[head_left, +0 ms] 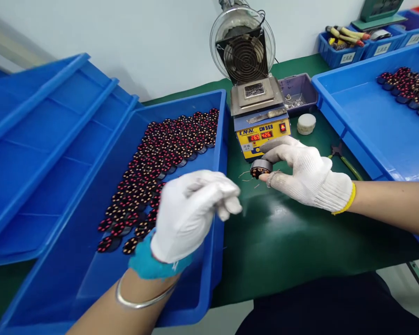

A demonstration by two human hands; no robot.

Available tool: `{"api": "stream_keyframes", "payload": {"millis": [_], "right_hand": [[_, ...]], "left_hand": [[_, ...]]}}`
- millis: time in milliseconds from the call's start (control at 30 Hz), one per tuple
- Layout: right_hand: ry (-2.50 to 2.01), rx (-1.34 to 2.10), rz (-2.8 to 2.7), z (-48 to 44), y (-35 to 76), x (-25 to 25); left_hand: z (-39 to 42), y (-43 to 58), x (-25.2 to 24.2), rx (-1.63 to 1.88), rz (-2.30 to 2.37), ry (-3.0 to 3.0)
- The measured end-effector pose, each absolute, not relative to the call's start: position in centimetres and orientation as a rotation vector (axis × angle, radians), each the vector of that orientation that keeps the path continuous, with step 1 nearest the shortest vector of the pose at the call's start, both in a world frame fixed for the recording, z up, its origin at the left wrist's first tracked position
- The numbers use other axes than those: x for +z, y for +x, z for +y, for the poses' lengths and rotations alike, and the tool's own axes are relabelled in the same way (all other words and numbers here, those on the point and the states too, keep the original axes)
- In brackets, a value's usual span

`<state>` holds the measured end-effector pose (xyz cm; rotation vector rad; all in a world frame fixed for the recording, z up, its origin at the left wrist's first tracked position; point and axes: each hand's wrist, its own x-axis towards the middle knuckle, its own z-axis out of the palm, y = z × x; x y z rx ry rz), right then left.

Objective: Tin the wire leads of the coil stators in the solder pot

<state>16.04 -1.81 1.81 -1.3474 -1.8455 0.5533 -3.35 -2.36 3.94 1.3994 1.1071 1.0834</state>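
Note:
My right hand [300, 174], in a white knitted glove with a yellow cuff, grips a small round motor stator [261, 167] between thumb and fingers. The stator has a grey rim and copper windings on its black face, and thin wire ends stick out to its left. It is held just in front of the yellow solder pot [258, 130], above the green mat. My left hand [192, 211], in a white glove with a teal cuff, hovers over the right wall of a blue tray [216, 242]. Its fingers are pressed together; anything inside them is hidden.
Many similar stators [160, 153] lie in rows in the left tray. Stacked blue trays [56, 153] lean beside it. A scraper [267, 115] rests on the solder pot. Nearby are a white round tub [306, 124], green-handled cutters [349, 165], a purple bin [300, 90] and another blue tray [363, 111].

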Motion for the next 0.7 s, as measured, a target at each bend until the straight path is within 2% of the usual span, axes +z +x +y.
{"api": "stream_keyframes", "payload": {"millis": [100, 200, 300, 467, 600, 700], "right_hand": [[-1.359, 0.547, -1.872, -2.0, 16.0, 2.1], [-1.327, 0.517, -1.917, -2.2, 16.0, 2.1], [-1.299, 0.480, -1.927, -2.1, 16.2, 2.0], [-1.317, 0.482, -1.908, -2.0, 16.5, 2.2], [-1.293, 0.488, -1.923, -2.1, 16.5, 2.1], [-1.311, 0.503, -1.887, -1.9, 16.5, 2.0]], "left_hand": [[-2.1, -3.2, 3.4, 1.448, 1.243, 1.534], [-2.4, -2.4, 2.7, 1.231, 1.436, 1.741], [-3.2, -2.3, 3.1, 0.918, 1.365, 1.842], [-3.5, -2.9, 3.8, 1.056, 1.340, 1.748], [-3.5, -1.8, 3.4, 0.812, 1.470, 1.734], [-4.0, -1.1, 3.4, 0.730, 1.369, 1.845]]}}
